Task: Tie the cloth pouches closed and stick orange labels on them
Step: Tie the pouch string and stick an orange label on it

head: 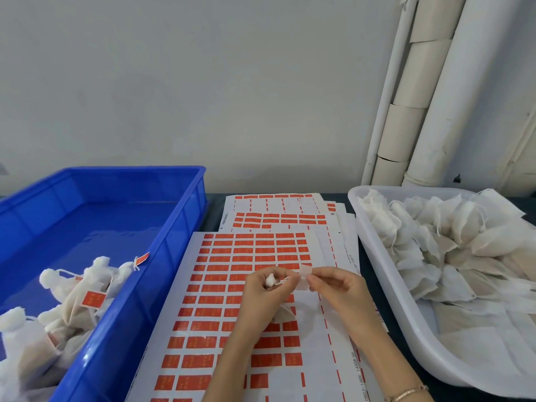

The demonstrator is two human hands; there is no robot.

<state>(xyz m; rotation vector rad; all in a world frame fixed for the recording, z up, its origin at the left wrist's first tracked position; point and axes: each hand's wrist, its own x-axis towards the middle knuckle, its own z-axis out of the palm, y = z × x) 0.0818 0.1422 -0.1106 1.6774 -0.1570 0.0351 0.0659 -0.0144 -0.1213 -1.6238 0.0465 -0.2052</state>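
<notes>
Pouch (271,279) white, neck bunched, label (305,274) pale-backed

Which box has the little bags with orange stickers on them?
The blue crate on the left: its tied pouches carry orange labels. The white tub on the right holds only plain pouches.

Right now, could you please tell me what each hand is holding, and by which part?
The left hand grips a cloth pouch around its gathered neck; the right hand pinches a pale label by one end.
</notes>
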